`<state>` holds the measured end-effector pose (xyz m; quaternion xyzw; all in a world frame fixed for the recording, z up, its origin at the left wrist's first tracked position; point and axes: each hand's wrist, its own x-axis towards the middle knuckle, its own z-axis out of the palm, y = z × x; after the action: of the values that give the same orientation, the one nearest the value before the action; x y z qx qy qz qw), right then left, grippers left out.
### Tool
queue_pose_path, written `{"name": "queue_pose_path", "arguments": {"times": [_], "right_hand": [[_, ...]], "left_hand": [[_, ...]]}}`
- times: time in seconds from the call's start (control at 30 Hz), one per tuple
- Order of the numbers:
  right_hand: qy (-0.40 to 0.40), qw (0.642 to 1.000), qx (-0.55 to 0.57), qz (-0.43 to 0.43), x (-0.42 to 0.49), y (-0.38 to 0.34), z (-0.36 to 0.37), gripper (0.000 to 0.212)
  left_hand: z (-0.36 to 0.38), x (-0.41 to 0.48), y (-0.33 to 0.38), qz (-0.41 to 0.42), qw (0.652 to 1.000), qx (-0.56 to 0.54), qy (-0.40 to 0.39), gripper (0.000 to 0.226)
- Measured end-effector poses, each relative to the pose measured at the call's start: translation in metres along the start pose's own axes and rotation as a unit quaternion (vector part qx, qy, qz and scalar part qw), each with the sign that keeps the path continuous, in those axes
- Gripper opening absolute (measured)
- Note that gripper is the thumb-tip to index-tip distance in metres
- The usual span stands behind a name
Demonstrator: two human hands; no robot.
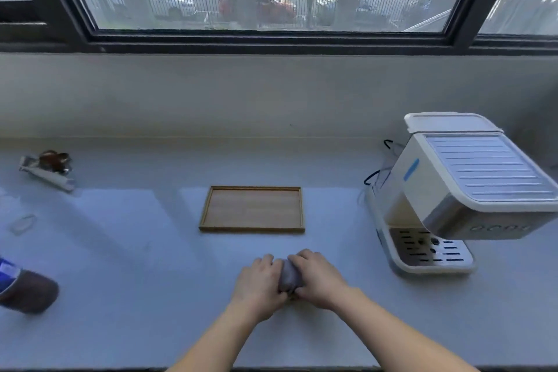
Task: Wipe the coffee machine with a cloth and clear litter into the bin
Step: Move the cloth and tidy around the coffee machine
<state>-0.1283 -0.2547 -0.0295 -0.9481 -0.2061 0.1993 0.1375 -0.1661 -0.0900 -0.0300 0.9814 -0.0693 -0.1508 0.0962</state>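
A small grey cloth (289,276), bunched up, lies on the pale counter near its front edge. My left hand (258,284) and my right hand (317,279) both grip it, one on each side, and cover most of it. The white coffee machine (447,190) stands at the right, well apart from my hands, with its drip tray (428,254) facing me. Crumpled litter (49,167), a white wrapper with brown bits, lies at the far left of the counter. No bin is in view.
A wooden tray (208,214) lies flat in the middle, just beyond my hands. A clear scrap of plastic (22,222) lies at the left. A brown and blue object (27,290) juts in at the left edge. A window wall runs behind the counter.
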Motion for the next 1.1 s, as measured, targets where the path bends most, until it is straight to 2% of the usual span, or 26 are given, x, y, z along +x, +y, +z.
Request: {"name": "queue_pose_path", "arguments": {"times": [0.1,0.23,0.47,0.7,0.83,1.1], "right_hand": [[0.005,1.0,-0.007,0.023,0.001,-0.005,0.005,0.038],[0.025,0.999,-0.026,0.022,0.008,-0.004,0.007,0.036],[0.017,1.0,0.015,0.007,0.022,-0.004,-0.005,0.029],[0.056,0.996,0.062,-0.031,0.053,-0.013,-0.036,0.045],[0.074,0.994,0.068,-0.041,0.075,-0.022,-0.056,0.046],[0.106,0.991,0.06,-0.058,0.118,-0.038,-0.086,0.043]], "left_hand": [[0.0,0.006,-0.001,0.021,1.0,-0.017,-0.012,0.043],[0.001,0.018,-0.009,0.038,0.999,-0.037,-0.005,0.033],[-0.003,0.035,-0.018,0.018,0.994,-0.103,0.006,0.029],[-0.039,0.05,-0.036,0.027,0.988,-0.137,0.07,0.045],[-0.063,0.065,-0.048,0.026,0.986,-0.139,0.092,0.037],[-0.095,0.098,-0.073,0.035,0.983,-0.122,0.131,0.038]]}}
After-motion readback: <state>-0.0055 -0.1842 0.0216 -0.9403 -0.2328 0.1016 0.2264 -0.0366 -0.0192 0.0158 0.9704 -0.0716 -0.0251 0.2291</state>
